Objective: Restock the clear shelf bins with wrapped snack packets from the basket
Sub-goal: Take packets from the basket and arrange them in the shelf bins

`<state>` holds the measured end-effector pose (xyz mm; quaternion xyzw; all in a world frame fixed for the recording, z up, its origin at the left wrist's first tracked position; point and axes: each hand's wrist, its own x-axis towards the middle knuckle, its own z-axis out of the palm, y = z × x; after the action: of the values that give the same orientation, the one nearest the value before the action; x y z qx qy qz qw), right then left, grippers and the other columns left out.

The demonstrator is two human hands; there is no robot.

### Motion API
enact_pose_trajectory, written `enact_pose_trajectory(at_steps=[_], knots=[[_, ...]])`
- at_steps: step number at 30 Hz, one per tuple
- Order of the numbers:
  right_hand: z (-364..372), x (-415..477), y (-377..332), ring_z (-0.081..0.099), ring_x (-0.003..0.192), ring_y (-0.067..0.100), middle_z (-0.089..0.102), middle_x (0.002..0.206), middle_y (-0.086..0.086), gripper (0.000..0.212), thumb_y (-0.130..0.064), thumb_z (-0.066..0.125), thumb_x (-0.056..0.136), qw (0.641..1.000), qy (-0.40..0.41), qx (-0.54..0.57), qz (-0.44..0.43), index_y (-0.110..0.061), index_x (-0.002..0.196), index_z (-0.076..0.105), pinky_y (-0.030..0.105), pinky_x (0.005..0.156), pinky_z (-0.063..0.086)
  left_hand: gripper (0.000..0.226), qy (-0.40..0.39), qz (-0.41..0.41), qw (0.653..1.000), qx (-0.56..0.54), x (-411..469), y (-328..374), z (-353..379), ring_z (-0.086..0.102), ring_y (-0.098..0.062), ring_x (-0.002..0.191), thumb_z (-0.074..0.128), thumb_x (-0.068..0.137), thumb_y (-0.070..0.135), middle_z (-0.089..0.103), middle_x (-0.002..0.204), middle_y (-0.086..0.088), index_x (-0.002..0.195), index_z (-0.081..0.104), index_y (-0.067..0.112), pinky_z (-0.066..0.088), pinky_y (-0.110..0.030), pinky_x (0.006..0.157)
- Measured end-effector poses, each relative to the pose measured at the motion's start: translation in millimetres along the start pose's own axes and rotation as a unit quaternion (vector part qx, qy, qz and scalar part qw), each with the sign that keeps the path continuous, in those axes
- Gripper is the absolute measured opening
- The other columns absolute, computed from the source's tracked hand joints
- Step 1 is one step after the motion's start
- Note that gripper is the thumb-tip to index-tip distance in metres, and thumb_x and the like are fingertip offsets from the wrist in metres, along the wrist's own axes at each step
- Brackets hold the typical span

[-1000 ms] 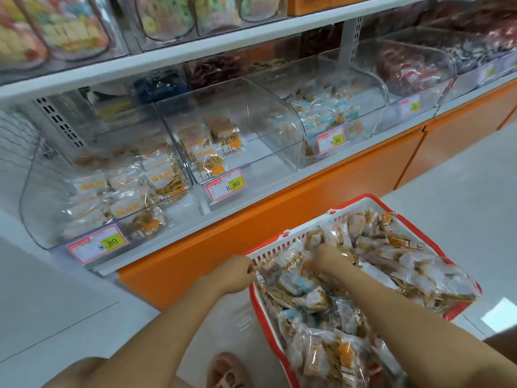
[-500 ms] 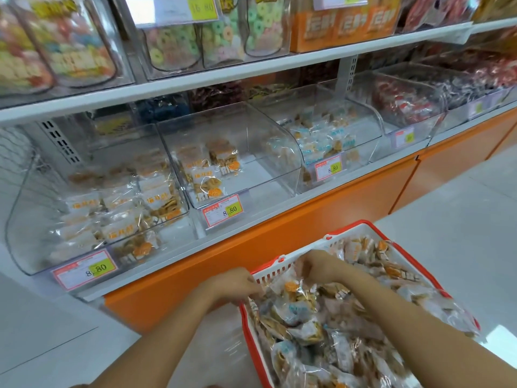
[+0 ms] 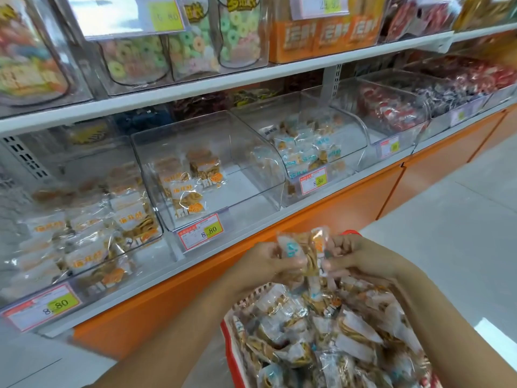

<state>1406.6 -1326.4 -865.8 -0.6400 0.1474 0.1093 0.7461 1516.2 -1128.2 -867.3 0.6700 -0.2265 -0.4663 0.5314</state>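
Restock, early stage: left hand and right hand, fingers curled round a small bunch of wrapped snack packets held just above the heaped red basket, middle clear bin nearly bare, so most of the loading looks yet to do.

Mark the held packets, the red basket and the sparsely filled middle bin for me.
held packets (image 3: pixel 296 252): head view, blue-printed wrapper at the bunch's middle.
red basket (image 3: pixel 228 357): head view, its left red wall.
middle bin (image 3: pixel 249 183): head view, bare clear right side.
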Motion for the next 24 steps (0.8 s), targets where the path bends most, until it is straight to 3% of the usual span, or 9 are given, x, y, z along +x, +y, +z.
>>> enact_pose_trajectory(at_steps=[3, 5, 7, 10, 12, 14, 19, 21, 24], knots=[[-6.0, -8.4, -18.5, 0.058, 0.068, 0.014, 0.054, 0.075, -0.002, 0.035, -0.011, 0.082, 0.073, 0.979, -0.007, -0.203, -0.023, -0.010, 0.082, 0.048, 0.032, 0.069, 0.044, 0.011, 0.011, 0.058, 0.991, 0.117, -1.9, 21.0, -4.3, 0.053, -0.005, 0.054, 0.072, 0.084, 0.030, 0.067, 0.073, 0.004, 0.089, 0.067, 0.022, 0.041, -0.019, 0.052], [-6.3, -7.2, -35.0, 0.063, 0.090, 0.013, 0.062, 0.100, -0.001, 0.048, -0.017, 0.086, 0.067, 0.967, 0.032, -0.244, -0.065, -0.013, 0.103, 0.054, 0.025, 0.076, 0.048, 0.014, 0.032, 0.078, 0.982, 0.169, -1.3, 34.3, -7.5, 0.048, -0.001, 0.047, 0.073, 0.081, 0.034, 0.067, 0.071, 0.004, 0.083, 0.069, 0.021, 0.037, -0.017, 0.049], [1.1, -2.4, -51.7, 0.064, 0.102, 0.018, 0.063, 0.110, 0.004, 0.052, -0.011, 0.084, 0.068, 0.967, 0.036, -0.235, -0.095, -0.014, 0.112, 0.056, 0.025, 0.079, 0.052, 0.026, 0.082, 0.102, 0.973, 0.190, 1.6, 45.7, -7.7, 0.049, 0.001, 0.048, 0.075, 0.078, 0.037, 0.066, 0.069, 0.007, 0.092, 0.071, 0.015, 0.038, -0.018, 0.052], [11.4, 4.0, -74.6, 0.065, 0.086, 0.012, 0.067, 0.094, -0.001, 0.034, -0.012, 0.083, 0.070, 0.952, 0.034, -0.276, -0.131, -0.020, 0.098, 0.065, 0.030, 0.075, 0.052, 0.040, 0.166, 0.158, 0.960, 0.158, 5.1, 59.1, -7.6, 0.061, 0.001, 0.059, 0.077, 0.072, 0.040, 0.071, 0.083, 0.007, 0.103, 0.067, 0.018, 0.047, -0.018, 0.057], [16.4, 6.7, -92.7, 0.062, 0.078, -0.002, 0.068, 0.080, -0.015, 0.018, -0.020, 0.080, 0.074, 0.941, 0.022, -0.311, -0.136, -0.030, 0.082, 0.068, 0.016, 0.072, 0.046, 0.042, 0.216, 0.195, 0.946, 0.143, 4.3, 66.9, -8.9, 0.067, -0.003, 0.071, 0.078, 0.068, 0.044, 0.071, 0.090, 0.009, 0.102, 0.061, 0.026, 0.053, -0.022, 0.061], [19.2, 10.2, -111.3, 0.063, 0.079, -0.006, 0.069, 0.079, -0.020, 0.003, -0.030, 0.071, 0.078, 0.945, 0.019, -0.301, -0.126, -0.034, 0.079, 0.069, 0.010, 0.073, 0.044, 0.042, 0.222, 0.233, 0.940, 0.109, 3.7, 74.9, -9.2, 0.069, -0.005, 0.075, 0.076, 0.066, 0.044, 0.071, 0.092, 0.010, 0.101, 0.057, 0.030, 0.055, -0.022, 0.061], [6.7, 30.8, -153.5, 0.063, 0.081, 0.008, 0.068, 0.083, 0.002, 0.039, -0.040, 0.073, 0.074, 0.919, 0.044, -0.364, -0.144, -0.004, 0.089, 0.069, 0.020, 0.077, 0.048, 0.048, 0.249, 0.253, 0.930, 0.092, 14.8, 82.1, -14.4, 0.063, 0.002, 0.093, 0.068, 0.078, 0.044, 0.062, 0.107, 0.018, 0.121, 0.052, 0.031, 0.053, -0.017, 0.076], [-12.0, 44.2, -169.3, 0.064, 0.082, 0.011, 0.071, 0.084, 0.000, 0.041, -0.038, 0.075, 0.071, 0.921, 0.086, -0.347, -0.155, -0.003, 0.092, 0.069, 0.024, 0.080, 0.050, 0.045, 0.298, 0.246, 0.907, 0.169, 23.0, 77.7, -21.5, 0.056, 0.006, 0.104, 0.062, 0.089, 0.035, 0.059, 0.117, 0.017, 0.131, 0.049, 0.027, 0.045, -0.010, 0.086], [-55.8, 75.0, -185.6, 0.066, 0.099, 0.027, 0.069, 0.106, 0.016, 0.041, -0.025, 0.072, 0.082, 0.928, 0.195, -0.279, -0.152, 0.003, 0.111, 0.061, 0.035, 0.092, 0.052, 0.041, 0.353, 0.230, 0.844, 0.332, 31.4, 67.5, -33.0, 0.050, -0.006, 0.122, 0.054, 0.096, 0.024, 0.055, 0.132, 0.008, 0.136, 0.047, 0.021, 0.036, -0.018, 0.099]])
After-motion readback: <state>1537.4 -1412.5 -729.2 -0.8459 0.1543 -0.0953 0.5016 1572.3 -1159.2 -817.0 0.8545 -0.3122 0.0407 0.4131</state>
